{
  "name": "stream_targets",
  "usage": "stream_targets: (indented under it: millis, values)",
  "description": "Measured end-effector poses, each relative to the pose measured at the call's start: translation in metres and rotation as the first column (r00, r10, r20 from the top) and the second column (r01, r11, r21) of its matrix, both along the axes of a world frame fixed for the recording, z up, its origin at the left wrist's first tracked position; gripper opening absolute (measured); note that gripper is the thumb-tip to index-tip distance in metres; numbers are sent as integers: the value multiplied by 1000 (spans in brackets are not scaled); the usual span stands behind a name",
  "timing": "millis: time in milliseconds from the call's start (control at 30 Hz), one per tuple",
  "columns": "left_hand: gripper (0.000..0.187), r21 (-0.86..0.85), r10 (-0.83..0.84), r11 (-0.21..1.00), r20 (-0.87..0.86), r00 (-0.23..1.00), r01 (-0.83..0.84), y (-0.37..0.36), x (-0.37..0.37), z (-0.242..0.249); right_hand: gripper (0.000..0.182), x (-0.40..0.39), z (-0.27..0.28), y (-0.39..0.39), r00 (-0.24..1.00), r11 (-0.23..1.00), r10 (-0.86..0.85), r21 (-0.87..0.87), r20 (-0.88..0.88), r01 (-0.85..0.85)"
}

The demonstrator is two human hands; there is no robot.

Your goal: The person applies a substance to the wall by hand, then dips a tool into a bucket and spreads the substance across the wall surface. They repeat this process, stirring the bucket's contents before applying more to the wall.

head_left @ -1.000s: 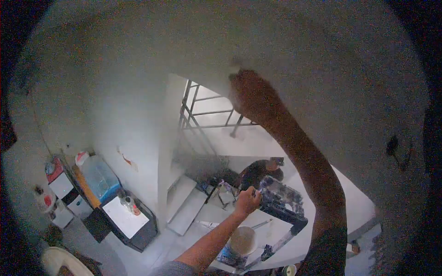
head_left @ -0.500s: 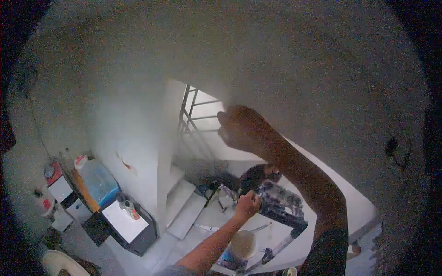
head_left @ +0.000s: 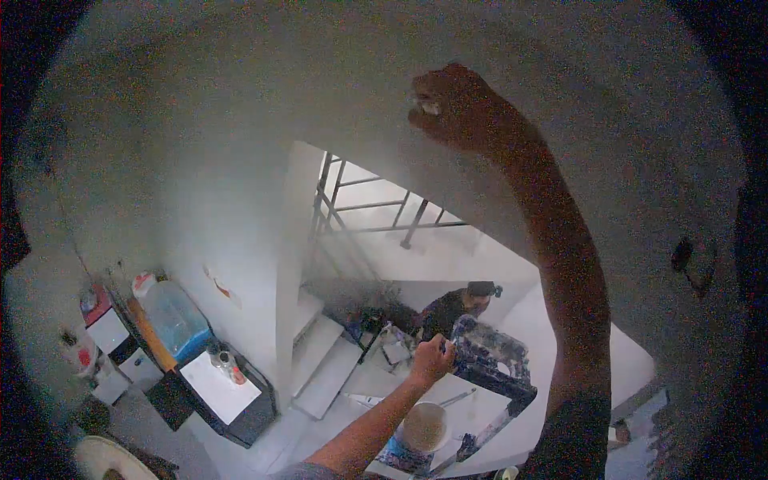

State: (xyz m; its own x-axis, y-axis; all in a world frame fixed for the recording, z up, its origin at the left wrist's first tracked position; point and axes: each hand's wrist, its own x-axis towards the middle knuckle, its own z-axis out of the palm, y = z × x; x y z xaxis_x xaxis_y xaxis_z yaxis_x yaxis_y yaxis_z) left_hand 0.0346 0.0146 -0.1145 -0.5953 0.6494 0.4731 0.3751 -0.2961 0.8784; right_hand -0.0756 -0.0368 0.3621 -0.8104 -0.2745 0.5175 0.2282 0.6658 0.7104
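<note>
High in the view, my right hand (head_left: 460, 108) is raised against the grey wall or ceiling surface (head_left: 320, 80). Its fingers are curled round something small and whitish that I cannot make out. Lower down, my left hand (head_left: 433, 358) is closed at the near edge of a dark, paint-spattered tray or frame (head_left: 492, 352); it seems to grip a part of it, though the fingers hide what. Below that hand stands a round container with a beige top or content (head_left: 423, 426).
Another person (head_left: 460, 308) in dark clothes and a cap is below, behind the spattered tray. Stairs (head_left: 324, 372) and a metal railing (head_left: 376, 208) lie beyond. At the left are a blue translucent container (head_left: 178, 320) and a white sheet (head_left: 218, 388) on a dark box.
My right hand has moved up along the surface, uncovering the railing. My left hand has stayed nearly in place. The other person's head now shows more fully.
</note>
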Motion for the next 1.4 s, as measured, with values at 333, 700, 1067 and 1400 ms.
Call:
stream_targets:
  millis: [333, 700, 1067, 1400]
  values:
    - [30, 53, 38, 998, -163, 986, -30, 12, -5, -24, 29, -26, -10, 24, 996, 999, -29, 21, -83, 30]
    - [29, -28, -38, 999, -22, 999, 37, -7, -4, 1, 35, -9, 15, 1, 940, 962, 274, 56, -205, -268]
    - [26, -61, 26, 998, -114, 993, -33, -1, -1, -5, 39, 14, -74, -12, 948, 926, -174, -283, 267, 250]
    - [25, 40, -40, 998, 8, 999, 40, -7, -1, 8, 37, -16, 24, 46, 792, 896, 421, 342, -443, -285]
